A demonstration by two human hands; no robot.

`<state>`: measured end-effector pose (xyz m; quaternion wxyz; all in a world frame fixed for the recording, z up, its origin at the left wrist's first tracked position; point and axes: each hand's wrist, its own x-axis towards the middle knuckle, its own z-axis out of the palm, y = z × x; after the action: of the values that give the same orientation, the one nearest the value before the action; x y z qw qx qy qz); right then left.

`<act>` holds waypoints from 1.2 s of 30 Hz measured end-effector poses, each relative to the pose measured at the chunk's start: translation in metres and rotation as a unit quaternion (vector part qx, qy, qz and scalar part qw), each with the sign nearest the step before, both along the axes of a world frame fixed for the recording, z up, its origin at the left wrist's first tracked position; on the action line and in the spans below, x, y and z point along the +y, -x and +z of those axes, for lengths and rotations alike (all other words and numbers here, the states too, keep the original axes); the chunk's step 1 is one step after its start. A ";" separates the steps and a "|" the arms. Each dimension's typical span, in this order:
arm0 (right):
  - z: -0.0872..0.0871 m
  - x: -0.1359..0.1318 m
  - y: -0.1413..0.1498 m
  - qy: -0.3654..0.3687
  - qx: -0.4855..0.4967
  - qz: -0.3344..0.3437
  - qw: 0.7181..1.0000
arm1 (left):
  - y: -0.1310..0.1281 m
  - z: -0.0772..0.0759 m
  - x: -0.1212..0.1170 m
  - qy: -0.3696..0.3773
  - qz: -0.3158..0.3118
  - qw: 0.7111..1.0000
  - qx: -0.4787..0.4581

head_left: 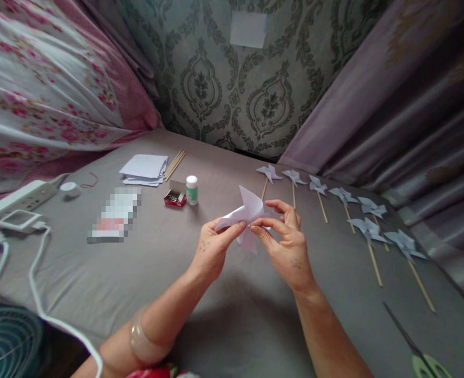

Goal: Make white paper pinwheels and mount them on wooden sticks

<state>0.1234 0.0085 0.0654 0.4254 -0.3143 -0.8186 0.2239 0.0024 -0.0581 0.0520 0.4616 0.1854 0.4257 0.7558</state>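
Note:
My left hand (215,242) is closed on a white paper pinwheel (250,203), thumb pressed near its centre where the folded tips meet. At that centre, the thumb and index finger of my right hand (285,239) pinch a small shiny pin (249,225); its shaft is hidden. The other right fingers are raised behind the blades. No stick can be made out on this pinwheel. Beyond my left hand stand a small red box (175,198) of tiny metal pieces and a white-capped bottle (192,190) with a green label.
Several finished pinwheels on sticks (368,231) lie to the right. Green-handled scissors (419,352) rest at the lower right. Folded white paper (144,167) and wooden sticks (175,165) lie at the back left. A power strip (19,202), cable and fan (9,341) are at the left.

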 end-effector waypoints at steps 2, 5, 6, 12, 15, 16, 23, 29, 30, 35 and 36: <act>0.000 0.000 0.000 0.007 0.001 0.003 1.000 | 0.001 -0.002 0.000 -0.003 -0.002 1.000 0.005; 0.001 0.000 -0.001 0.025 0.003 0.011 1.000 | 0.001 -0.005 0.001 -0.005 -0.005 1.000 0.017; 0.002 0.000 -0.001 0.032 0.005 0.014 0.999 | 0.001 -0.006 0.000 -0.005 -0.004 1.000 0.024; 0.003 0.002 -0.001 0.074 0.015 0.021 0.997 | 0.001 -0.006 0.000 -0.004 0.008 0.998 0.060; 0.001 0.003 0.000 0.104 0.022 0.032 0.994 | 0.001 -0.005 0.000 -0.003 0.009 0.997 0.077; 0.000 0.004 0.000 0.115 0.027 0.037 0.992 | 0.001 -0.005 0.000 -0.003 0.010 0.996 0.083; -0.003 0.005 0.000 0.143 0.049 0.050 0.987 | 0.001 -0.002 -0.002 -0.011 -0.001 0.995 0.103; -0.004 0.005 0.001 0.142 0.049 0.041 0.988 | 0.000 0.003 -0.002 -0.006 -0.031 0.994 0.104; -0.005 0.005 0.002 0.142 0.051 0.042 0.988 | 0.000 0.004 -0.002 -0.002 -0.029 0.994 0.105; -0.010 0.008 0.002 0.142 0.055 0.050 0.987 | 0.001 0.003 0.000 -0.002 -0.015 0.993 0.114; -0.011 0.009 0.002 0.141 0.054 0.050 0.987 | 0.001 0.003 0.000 -0.001 -0.015 0.993 0.116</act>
<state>0.1211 0.0174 0.0548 0.4089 -0.3169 -0.7693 0.3748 0.0014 -0.0582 0.0549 0.4206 0.2788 0.4724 0.7227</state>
